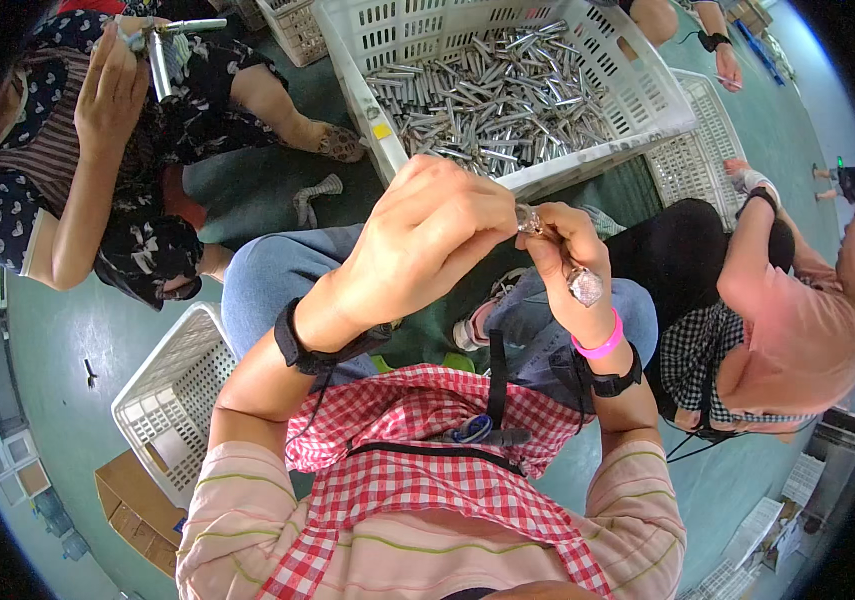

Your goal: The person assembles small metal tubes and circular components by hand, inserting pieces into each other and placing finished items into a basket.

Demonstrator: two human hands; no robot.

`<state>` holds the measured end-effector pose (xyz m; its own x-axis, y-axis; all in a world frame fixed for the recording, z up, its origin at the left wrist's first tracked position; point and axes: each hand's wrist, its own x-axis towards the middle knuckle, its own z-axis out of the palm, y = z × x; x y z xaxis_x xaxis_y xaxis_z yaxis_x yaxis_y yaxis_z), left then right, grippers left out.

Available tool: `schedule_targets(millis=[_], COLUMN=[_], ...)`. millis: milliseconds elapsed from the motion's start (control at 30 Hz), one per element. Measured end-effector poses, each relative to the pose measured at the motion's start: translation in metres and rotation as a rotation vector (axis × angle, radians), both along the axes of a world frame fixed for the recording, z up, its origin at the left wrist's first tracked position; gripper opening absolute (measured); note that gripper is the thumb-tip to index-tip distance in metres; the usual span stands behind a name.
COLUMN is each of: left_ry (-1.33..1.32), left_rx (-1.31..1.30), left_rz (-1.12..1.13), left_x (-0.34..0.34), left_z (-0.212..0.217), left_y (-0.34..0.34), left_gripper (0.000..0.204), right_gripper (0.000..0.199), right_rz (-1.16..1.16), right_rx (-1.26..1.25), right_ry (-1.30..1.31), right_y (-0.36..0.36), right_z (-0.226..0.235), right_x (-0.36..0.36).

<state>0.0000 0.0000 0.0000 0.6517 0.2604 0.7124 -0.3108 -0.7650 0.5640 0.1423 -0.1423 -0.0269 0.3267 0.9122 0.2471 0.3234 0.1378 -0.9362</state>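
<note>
My left hand (425, 243) is raised in front of me, its fingertips pinching the top end of a short shiny metal tube (567, 268). My right hand (569, 262) grips the same tube lower down, thumb and fingers wrapped around it, with its round open end showing below my palm. Both hands hold the tube above my knees, which are in blue jeans. A pink band and a black strap sit on my right wrist, a black strap on my left.
A large white slotted crate (637, 95) full of several metal tubes (487, 95) stands ahead. An empty white crate (172, 400) lies at my left, another (702, 150) at the right. One person at upper left holds a metal tube (160, 55); another sits at right.
</note>
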Motion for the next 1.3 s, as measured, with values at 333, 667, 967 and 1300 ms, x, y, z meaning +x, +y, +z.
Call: schedule_targets(millis=[333, 667, 967, 1300], left_ry=[0.093, 0.122, 0.120, 0.131], left_rx=[-0.380, -0.417, -0.640, -0.752], left_rz=[-0.088, 0.008, -0.064, -0.090], left_x=[-0.007, 0.001, 0.000, -0.001], left_z=[-0.002, -0.010, -0.019, -0.024], left_y=[-0.005, -0.022, -0.025, -0.016], left_gripper=[0.014, 0.035, 0.034, 0.023], right_gripper=[0.025, 0.026, 0.027, 0.043], right_rz=[-0.039, -0.026, -0.005, 0.316], right_rx=[0.041, 0.099, 0.117, -0.111], right_ry=[0.062, 0.061, -0.121, 0.458], right_y=[0.002, 0.002, -0.001, 0.009], right_z=[-0.002, -0.014, -0.016, 0.003], right_x=[0.001, -0.007, -0.008, -0.004])
